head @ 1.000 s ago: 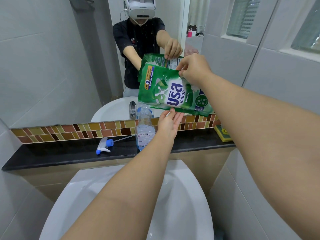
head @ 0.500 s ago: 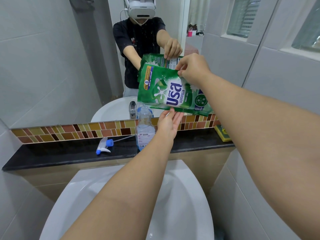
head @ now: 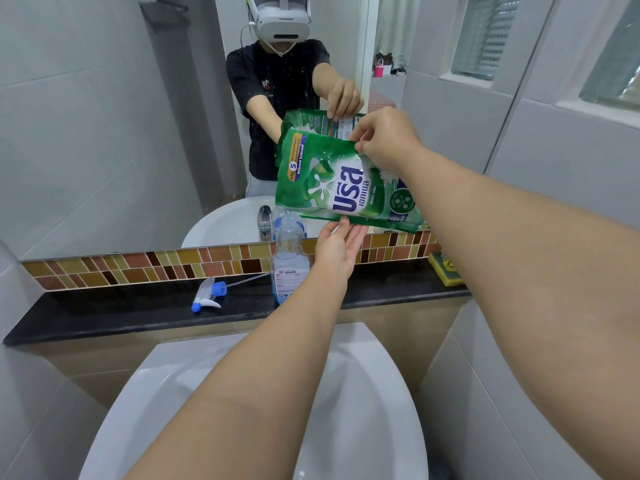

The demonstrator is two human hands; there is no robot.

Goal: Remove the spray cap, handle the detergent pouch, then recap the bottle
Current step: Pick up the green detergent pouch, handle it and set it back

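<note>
A home bathroom: a white basin sits near, below a dark stone ledge edged with brown and amber mosaic tiles, a wall mirror beyond, grey wall tiles and glass-block windows at right

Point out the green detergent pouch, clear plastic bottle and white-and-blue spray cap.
green detergent pouch [head: 341, 181], head view, printed front.
clear plastic bottle [head: 289, 265], head view, body.
white-and-blue spray cap [head: 207, 295], head view, trigger head.
</note>
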